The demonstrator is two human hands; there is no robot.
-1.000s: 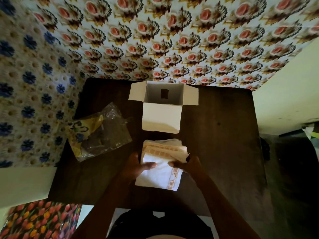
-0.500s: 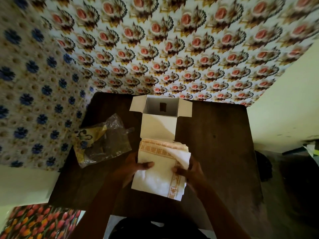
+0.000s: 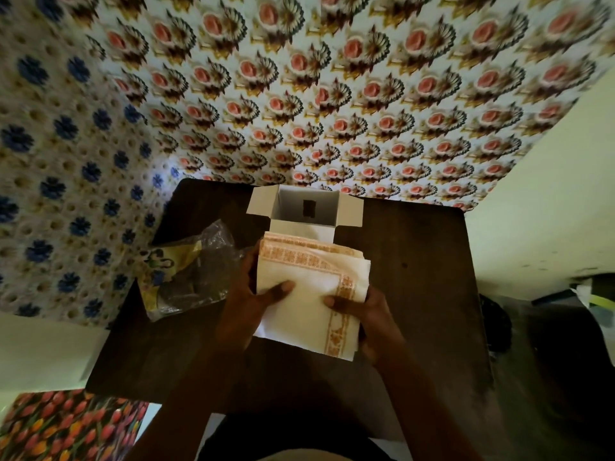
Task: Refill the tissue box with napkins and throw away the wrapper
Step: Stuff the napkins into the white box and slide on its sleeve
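A stack of white napkins with an orange patterned border is held above the dark table. My left hand grips its left side with the thumb on top. My right hand grips its lower right edge. The stack's far edge overlaps the near wall of the white tissue box, which stands open at the table's far edge with its flaps spread. A crumpled clear and yellow plastic wrapper lies on the table to the left of my left hand.
Floral patterned wall covering rises right behind the table. A blue-flowered covering is at the left. A tulip-print cloth lies at the lower left. Dark floor and clutter lie to the right of the table.
Both hands have lifted the napkin stack off the table and carried it toward the open box. The view has tilted up a little.
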